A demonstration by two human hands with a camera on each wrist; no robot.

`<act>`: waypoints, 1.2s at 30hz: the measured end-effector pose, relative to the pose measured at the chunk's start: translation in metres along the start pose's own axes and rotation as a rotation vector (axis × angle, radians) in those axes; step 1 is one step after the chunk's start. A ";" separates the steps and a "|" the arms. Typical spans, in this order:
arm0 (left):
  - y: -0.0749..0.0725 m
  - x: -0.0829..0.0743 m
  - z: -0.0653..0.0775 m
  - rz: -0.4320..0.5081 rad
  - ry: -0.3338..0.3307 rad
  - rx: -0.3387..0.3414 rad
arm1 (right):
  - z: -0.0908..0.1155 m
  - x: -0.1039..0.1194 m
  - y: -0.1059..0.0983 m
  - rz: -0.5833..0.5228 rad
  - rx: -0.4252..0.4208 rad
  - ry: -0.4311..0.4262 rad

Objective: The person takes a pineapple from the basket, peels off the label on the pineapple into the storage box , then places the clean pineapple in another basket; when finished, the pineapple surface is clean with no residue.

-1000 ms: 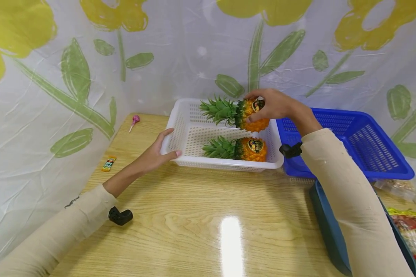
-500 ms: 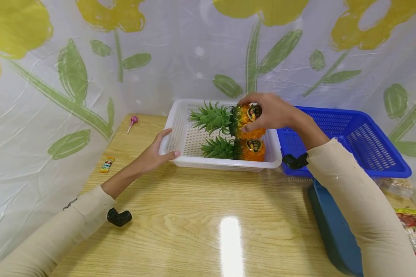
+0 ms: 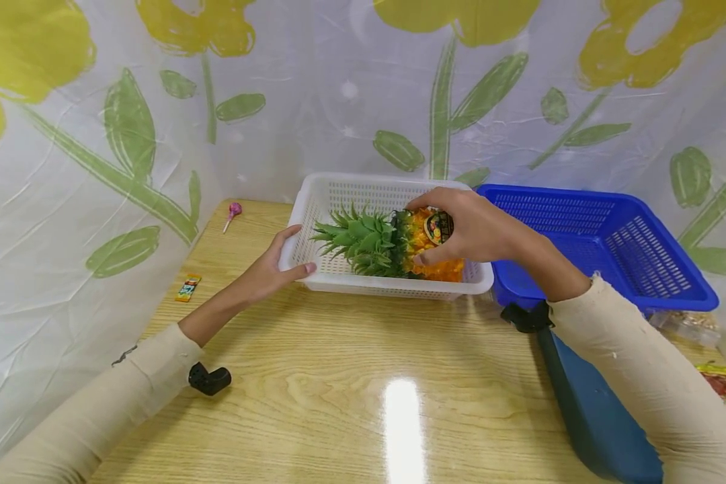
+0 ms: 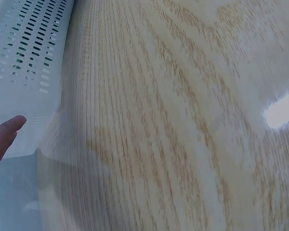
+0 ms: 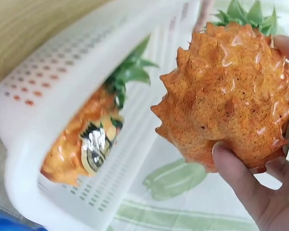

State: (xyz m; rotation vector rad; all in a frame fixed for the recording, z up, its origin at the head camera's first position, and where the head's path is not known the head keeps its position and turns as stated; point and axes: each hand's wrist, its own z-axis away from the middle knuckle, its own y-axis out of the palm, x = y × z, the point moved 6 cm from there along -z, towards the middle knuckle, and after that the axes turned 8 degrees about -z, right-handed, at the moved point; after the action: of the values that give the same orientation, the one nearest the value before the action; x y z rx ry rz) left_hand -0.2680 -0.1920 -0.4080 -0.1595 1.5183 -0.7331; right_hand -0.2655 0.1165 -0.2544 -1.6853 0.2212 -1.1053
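Observation:
My right hand point(image 3: 474, 225) grips a spiky orange pineapple point(image 5: 226, 96) with a green leafy crown, thumb and fingers round its body. It hangs over the white basket point(image 3: 393, 286), lying sideways with its crown to the left. A second pineapple point(image 5: 70, 154) with a black and gold label lies inside the basket along the front wall, mostly covered by the held one in the head view. My left hand point(image 3: 266, 269) holds the basket's left end, thumb at the front rim. In the left wrist view only a fingertip area point(image 4: 9, 132) shows against the basket wall.
A blue basket point(image 3: 690, 302) stands right beside the white one. Nearer on the right is a dark teal bin point(image 3: 599, 410), partly under my right sleeve. On the table's left lie a lollipop point(image 3: 234, 210) and a wrapped candy point(image 3: 187, 288). A flowered curtain point(image 3: 314, 121) hangs behind.
My right hand has brought the held pineapple toward me and lower, from over the back of the white basket to over the second pineapple. My left hand stays at the basket's left end.

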 end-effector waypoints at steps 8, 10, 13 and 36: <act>-0.001 0.000 0.000 -0.030 0.017 -0.018 | 0.023 0.013 0.016 0.010 -0.013 0.014; 0.000 0.000 0.000 -0.019 0.030 -0.019 | 0.027 0.016 0.020 0.009 -0.015 0.002; 0.001 -0.001 -0.001 0.003 0.055 -0.018 | 0.035 0.020 0.026 0.005 -0.017 -0.013; 0.001 0.000 0.001 0.017 0.008 -0.004 | 0.080 0.026 0.087 0.012 0.003 0.018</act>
State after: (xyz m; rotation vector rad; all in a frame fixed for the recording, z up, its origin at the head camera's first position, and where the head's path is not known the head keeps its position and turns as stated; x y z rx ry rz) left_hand -0.2670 -0.1914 -0.4082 -0.1463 1.5269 -0.7180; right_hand -0.1599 0.1162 -0.3136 -1.6703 0.2406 -1.1115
